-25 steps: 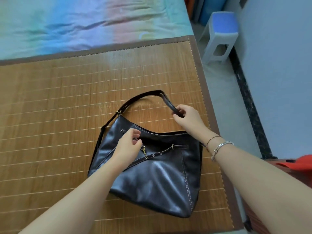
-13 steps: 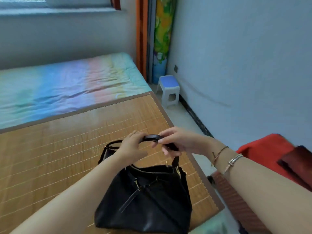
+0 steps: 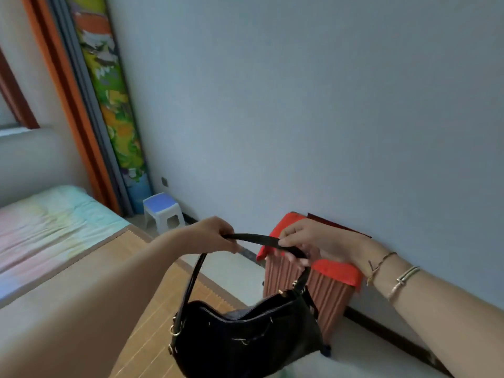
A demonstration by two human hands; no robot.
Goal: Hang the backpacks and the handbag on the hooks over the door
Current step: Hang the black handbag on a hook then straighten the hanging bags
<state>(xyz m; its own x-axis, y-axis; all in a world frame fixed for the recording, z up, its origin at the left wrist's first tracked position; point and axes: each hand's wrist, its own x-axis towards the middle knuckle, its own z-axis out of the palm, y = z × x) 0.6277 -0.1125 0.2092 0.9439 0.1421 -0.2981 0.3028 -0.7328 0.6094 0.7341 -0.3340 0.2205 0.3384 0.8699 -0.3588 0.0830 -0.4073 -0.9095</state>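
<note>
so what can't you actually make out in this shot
Head view only:
- Door hooks and backpacks: nowhere in frame.
- Handbag: bottom cut off by the lower edge; contents hidden by its dark opening.
- Strap: parts hidden inside the left hand and right hand.
- Ribbed case: top covered by red cloth, lower part behind the handbag.

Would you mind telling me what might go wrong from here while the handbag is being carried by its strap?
1. The handbag hangs tilted with its top open, so anything inside might slip out.
2. It swings close to the ribbed case under the red cloth and may knock it.
3. The left hand and right hand pinch only the thin strap; a loose grip could drop the bag. No hooks are in view yet.
</note>
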